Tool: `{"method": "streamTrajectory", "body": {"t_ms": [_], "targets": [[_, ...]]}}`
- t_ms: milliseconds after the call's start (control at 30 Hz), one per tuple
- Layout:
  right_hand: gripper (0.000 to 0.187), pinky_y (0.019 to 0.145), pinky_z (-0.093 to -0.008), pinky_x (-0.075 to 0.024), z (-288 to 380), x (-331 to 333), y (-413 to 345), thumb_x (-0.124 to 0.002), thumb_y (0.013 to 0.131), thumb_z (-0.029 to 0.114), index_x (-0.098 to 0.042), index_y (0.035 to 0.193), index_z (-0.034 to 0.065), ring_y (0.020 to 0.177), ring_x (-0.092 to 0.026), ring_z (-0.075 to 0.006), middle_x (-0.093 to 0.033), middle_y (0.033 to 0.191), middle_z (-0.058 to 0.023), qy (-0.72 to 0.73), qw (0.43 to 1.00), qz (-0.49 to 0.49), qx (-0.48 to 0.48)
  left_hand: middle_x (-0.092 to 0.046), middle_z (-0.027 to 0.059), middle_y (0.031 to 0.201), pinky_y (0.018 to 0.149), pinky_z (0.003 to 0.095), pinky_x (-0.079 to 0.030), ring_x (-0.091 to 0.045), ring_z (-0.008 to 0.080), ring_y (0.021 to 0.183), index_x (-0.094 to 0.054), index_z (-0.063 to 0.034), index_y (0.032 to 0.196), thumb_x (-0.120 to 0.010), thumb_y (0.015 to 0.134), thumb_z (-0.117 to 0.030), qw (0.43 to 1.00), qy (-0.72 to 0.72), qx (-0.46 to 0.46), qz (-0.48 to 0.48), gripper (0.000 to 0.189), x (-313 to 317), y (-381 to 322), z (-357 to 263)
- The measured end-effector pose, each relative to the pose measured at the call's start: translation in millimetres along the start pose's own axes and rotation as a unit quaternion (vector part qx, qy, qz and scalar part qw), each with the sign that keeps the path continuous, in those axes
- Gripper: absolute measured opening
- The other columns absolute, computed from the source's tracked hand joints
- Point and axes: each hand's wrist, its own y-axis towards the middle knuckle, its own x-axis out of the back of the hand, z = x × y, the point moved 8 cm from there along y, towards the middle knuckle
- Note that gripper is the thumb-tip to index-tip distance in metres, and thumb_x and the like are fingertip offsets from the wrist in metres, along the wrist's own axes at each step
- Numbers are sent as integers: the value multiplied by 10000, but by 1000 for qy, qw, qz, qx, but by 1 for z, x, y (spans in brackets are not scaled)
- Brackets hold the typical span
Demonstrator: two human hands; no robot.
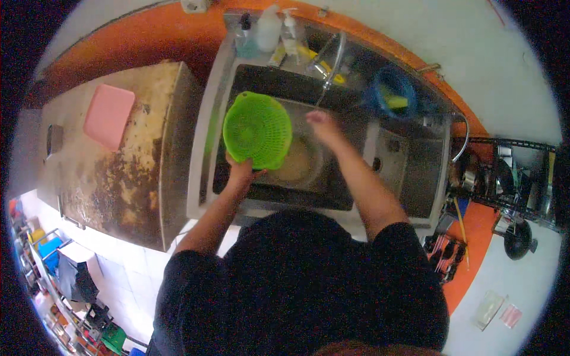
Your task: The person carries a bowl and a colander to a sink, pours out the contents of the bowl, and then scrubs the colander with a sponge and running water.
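A bright green plastic colander (257, 129) is tilted over the left side of the large sink basin (340, 198). My left hand (242, 171) grips it by its near rim. No food shows inside the colander. Below and to its right, a round bowl (307, 167) with pale, cloudy contents sits in the basin, partly hidden by the colander. My right hand (321, 123) is just under the chrome faucet (328, 82), near a thin stream of water. It is blurred, and whether its fingers hold anything cannot be made out.
Soap bottles (269, 29) stand behind the basin beside yellow items. A blue basket (394, 93) with something yellow sits at the back right. To the right is a smaller basin (394, 151). A pink tray (110, 116) lies on the stained metal top (133, 178) at left.
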Motion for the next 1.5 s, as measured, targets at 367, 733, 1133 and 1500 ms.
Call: {"method": "streamTrajectory", "body": {"t_ms": [367,733,1133,1500], "targets": [[217,754,-369,-499,61,-31,3,-566,881,285,-617,973,96,850,-604,-227,-627,955,-68,67,983,154,81,-512,171,1194,741,460,-552,-578,315,1009,-355,-56,1276,-480,917,-157,981,83,99,147,394,-96,22,36],[337,906,-482,-412,-85,-75,-38,-493,858,270,-578,1133,95,999,-555,-342,-578,1100,-185,-194,962,177,71,-550,179,1108,628,402,-581,-617,330,899,-440,-25,1214,-453,925,-279,933,301,68,187,385,-141,74,16],[510,1009,-446,-335,9,6,-130,-567,837,287,-458,1285,69,1218,-389,-379,-426,1329,-197,-124,989,-9,81,-476,151,1217,632,415,-573,-574,302,1003,-322,-85,1319,-528,898,-271,996,25,4,83,504,-51,114,36],[396,887,-427,-416,-209,-154,-155,-548,844,252,-527,1172,31,1008,-524,-318,-540,1126,-183,33,949,170,-263,-509,163,1185,654,395,-565,-582,301,986,-340,-28,1293,-556,890,-314,928,326,-150,102,540,20,46,-2]]}}
